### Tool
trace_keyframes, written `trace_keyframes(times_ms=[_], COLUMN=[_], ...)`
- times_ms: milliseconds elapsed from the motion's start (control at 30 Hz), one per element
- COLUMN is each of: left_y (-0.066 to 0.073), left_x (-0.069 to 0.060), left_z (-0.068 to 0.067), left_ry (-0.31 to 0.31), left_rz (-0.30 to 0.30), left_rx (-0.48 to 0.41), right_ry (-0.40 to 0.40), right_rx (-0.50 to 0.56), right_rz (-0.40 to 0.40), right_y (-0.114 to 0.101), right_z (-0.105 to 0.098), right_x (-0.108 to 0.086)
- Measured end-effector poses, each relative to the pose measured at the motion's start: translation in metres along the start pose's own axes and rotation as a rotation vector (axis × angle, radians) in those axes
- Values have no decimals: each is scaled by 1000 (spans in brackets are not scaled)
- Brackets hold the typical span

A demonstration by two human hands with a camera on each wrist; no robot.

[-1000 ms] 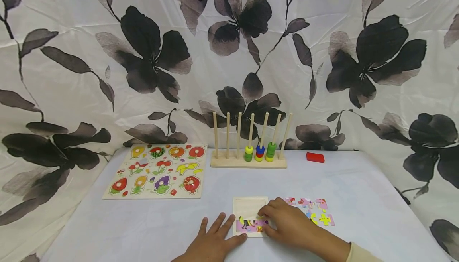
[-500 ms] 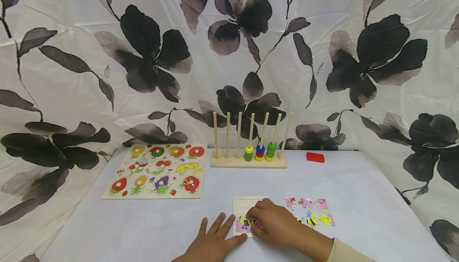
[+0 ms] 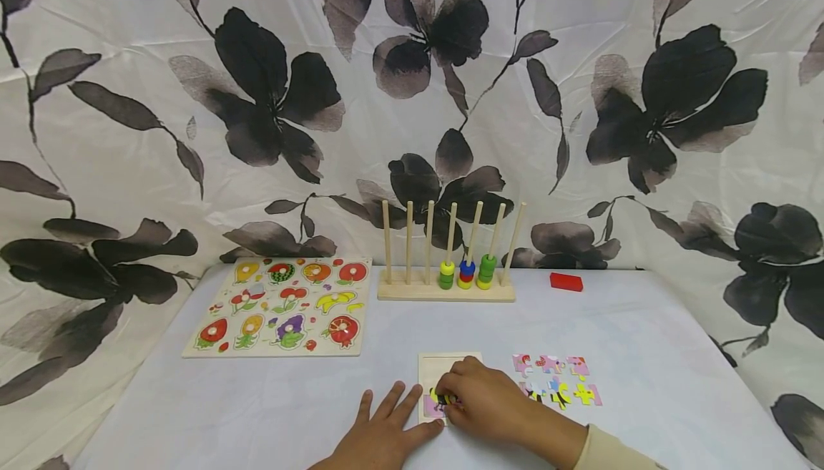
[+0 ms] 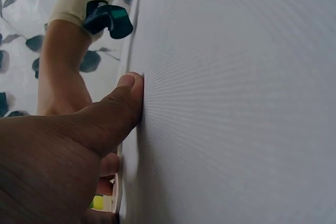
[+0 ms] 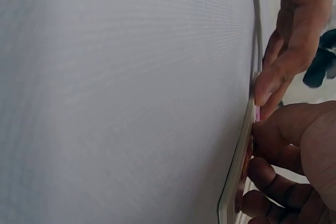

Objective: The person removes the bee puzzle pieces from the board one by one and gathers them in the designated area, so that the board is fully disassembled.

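A small wooden puzzle tray (image 3: 428, 366) lies at the table's near middle, with pink and yellow puzzle pieces (image 3: 433, 408) along its lower part. Spread flat at its left side is my left hand (image 3: 386, 431), thumb on the tray's bottom edge and index finger beside its left edge. My right hand (image 3: 492, 405) bends over the tray, thumb and fingers curled round a puzzle piece low in it; the hand hides much of that piece. The right wrist view shows the curled right fingers (image 5: 268, 174) at the tray rim (image 5: 231, 187), near the left hand (image 5: 296, 40).
Loose puzzle pieces (image 3: 584, 393) lie in two rows right of the tray. A fruit board (image 3: 302, 323) is at back left, a wooden peg stand (image 3: 412, 291) with coloured rings at back middle, and a red block (image 3: 566, 282) to its right. Patterned cloth hangs behind.
The right hand has moved left across the lower part of the tray, uncovering more of the loose pieces at the right. My left hand has stayed in place.
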State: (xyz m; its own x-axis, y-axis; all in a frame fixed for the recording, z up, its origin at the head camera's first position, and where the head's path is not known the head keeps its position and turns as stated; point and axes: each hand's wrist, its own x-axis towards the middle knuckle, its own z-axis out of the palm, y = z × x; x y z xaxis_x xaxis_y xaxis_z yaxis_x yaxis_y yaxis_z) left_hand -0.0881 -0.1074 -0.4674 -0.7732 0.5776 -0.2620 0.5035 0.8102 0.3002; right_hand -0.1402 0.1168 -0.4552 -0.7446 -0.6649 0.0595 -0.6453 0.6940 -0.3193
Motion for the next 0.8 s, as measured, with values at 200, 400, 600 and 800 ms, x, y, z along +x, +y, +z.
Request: trace_keyframes(times_ms=[200, 400, 600, 800], left_y=[0, 1, 0, -2], left_x=[0, 1, 0, 1], left_z=[1, 0, 1, 3], left_ry=[18, -2, 13, 24], left_rz=[8, -7, 3, 15], left_rx=[12, -5, 2, 11], right_ry=[-16, -27, -20, -24], right_rx=[-2, 19, 15, 30], right_rz=[9, 5, 10, 21], right_y=[-2, -2, -3, -3], right_z=[-2, -4, -4, -5], right_x=[1, 1, 2, 3])
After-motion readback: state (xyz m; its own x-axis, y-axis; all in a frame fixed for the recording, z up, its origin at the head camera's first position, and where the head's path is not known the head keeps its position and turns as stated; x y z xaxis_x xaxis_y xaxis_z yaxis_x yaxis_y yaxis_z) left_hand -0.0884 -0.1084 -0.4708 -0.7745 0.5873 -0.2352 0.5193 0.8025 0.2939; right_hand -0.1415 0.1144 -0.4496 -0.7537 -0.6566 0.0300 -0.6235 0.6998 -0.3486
